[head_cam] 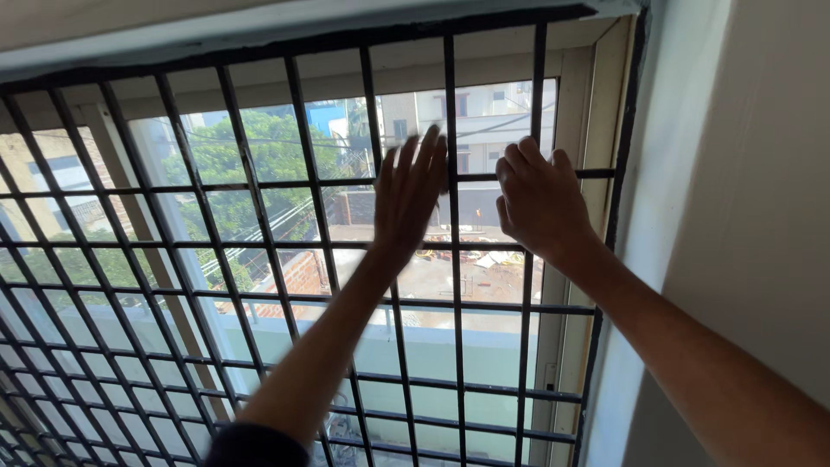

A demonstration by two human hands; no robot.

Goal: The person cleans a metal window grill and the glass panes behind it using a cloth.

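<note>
The black metal window grille fills nearly everything in front of me, a grid of thin upright and crosswise bars running from the top of the frame down past my arms. Behind it sits the pale window frame with its glass, and through that I see green trees, light-coloured buildings and a brick wall below. A plain cream wall stands to my right, just beside the grille's edge.

Both my arms reach up and forward to the upper right part of the grille. My left hand is flat and blurred, fingers stretched out and slightly apart, the palm against the bars with the fingertips near one upright bar; it grips nothing that I can see. My right hand is just beside it, on the other side of that upright bar, its fingers curled together over a crosswise bar, knuckles toward me, clamped on the grille
</note>
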